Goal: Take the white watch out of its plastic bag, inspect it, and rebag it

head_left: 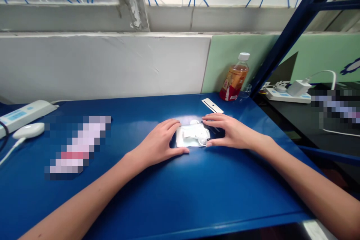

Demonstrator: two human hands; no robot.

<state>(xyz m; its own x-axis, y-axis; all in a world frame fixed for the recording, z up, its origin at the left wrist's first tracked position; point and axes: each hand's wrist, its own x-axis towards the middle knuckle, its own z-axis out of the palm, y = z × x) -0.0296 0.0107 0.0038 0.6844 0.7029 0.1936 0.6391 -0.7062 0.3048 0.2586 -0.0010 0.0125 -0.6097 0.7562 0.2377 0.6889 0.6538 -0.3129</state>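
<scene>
A small clear plastic packet (192,135) with white items inside lies flat on the blue table (174,191). At its left edge is my left hand (161,140), thumb and fingers apart around that side. My right hand (230,131) is at the packet's right edge, its thumb near the lower corner and its fingers near the upper one, with a gap between them. Neither hand lifts the packet. Just behind my right hand lies a narrow white card (212,105) with a black stripe.
A bottle with a white cap (235,78) stands at the back right by the wall. At the left are a power strip (30,112), a white corded device (29,130) and a blurred-out flat object (81,144). A blue metal post (289,37) rises at the right.
</scene>
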